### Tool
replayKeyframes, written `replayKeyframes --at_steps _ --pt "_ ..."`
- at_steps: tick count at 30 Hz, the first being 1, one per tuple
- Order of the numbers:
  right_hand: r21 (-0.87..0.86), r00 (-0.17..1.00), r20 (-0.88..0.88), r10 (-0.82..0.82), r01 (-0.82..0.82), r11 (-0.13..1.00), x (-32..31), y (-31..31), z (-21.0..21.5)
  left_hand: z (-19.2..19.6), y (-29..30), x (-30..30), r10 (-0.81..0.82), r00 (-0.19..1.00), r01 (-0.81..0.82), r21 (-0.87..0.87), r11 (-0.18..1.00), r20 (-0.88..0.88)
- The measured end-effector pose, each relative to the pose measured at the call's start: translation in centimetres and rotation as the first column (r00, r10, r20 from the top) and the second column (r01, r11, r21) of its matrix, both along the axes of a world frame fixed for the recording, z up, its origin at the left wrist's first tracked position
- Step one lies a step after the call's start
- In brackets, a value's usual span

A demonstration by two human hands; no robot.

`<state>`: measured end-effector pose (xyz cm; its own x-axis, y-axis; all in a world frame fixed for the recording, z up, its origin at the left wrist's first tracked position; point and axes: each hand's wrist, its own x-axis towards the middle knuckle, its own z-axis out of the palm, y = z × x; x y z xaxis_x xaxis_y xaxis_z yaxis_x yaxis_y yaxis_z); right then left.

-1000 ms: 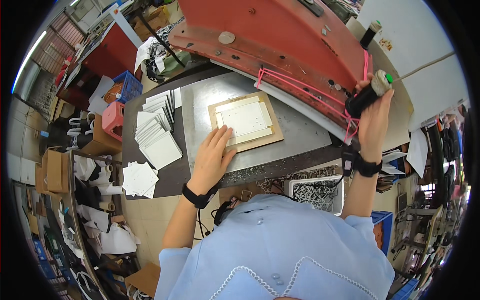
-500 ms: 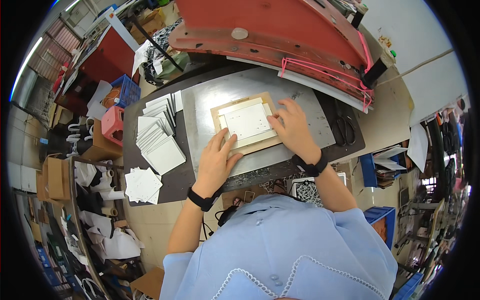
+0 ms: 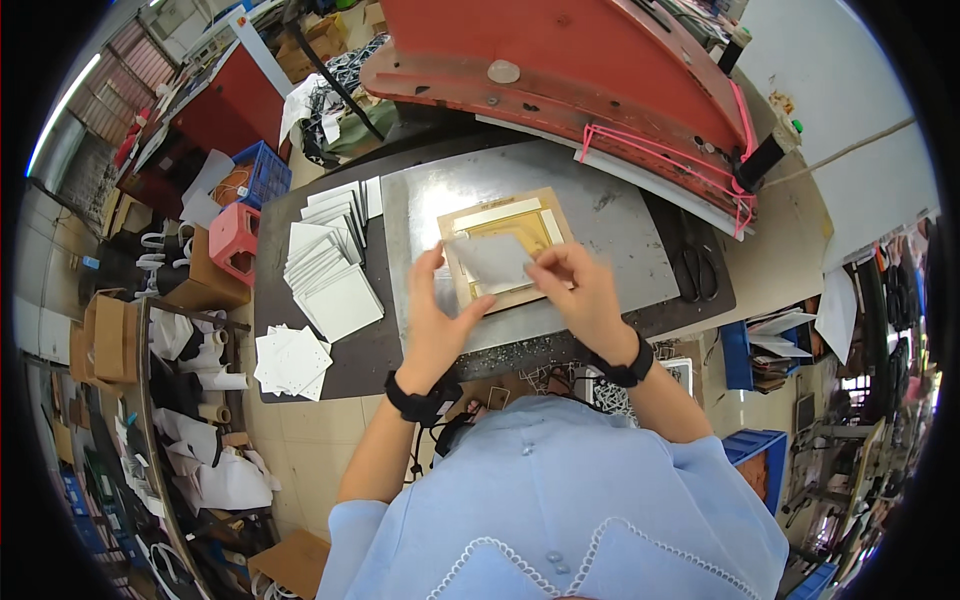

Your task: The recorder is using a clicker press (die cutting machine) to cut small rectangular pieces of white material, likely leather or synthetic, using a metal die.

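Light blue short-sleeved top with white scalloped trim, black wristbands.

One wooden die frame [image 3: 510, 245] lies on one grey metal plate [image 3: 620, 230]. Two hands are over it, the left hand [image 3: 435, 325] and the right hand [image 3: 585, 290], sharing one white sheet [image 3: 490, 260]. Each wrist carries one black band, two in all. Left of the frame sits one fanned row of white card stacks [image 3: 330, 255], and below that one loose pile of white cards [image 3: 290, 360]. Right of the frame lies one pair of scissors [image 3: 697, 265]. One pink stool [image 3: 235, 240] stands farther left.
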<state>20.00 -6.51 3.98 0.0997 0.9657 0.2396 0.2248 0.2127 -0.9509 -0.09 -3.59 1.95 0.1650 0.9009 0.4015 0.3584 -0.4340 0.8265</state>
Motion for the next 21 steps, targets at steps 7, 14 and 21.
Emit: replayKeyframes --at_steps 7,14,21 --pt "0.033 0.962 -0.248 0.111 -0.106 0.994 1.0 -3.9 -0.7 2.2 -2.2 -2.7 -0.201 0.913 0.362 -0.478 0.800 0.355" --pt "-0.222 0.928 -0.294 0.230 -0.300 0.928 1.3 -5.0 -1.2 3.7 -5.2 -2.7 -0.306 0.829 0.515 -0.425 0.744 0.468" --pt "0.027 0.920 0.114 0.374 -0.379 0.925 -0.5 -5.3 0.8 4.6 -6.0 -4.3 -0.492 0.733 0.674 -0.597 0.434 0.470"
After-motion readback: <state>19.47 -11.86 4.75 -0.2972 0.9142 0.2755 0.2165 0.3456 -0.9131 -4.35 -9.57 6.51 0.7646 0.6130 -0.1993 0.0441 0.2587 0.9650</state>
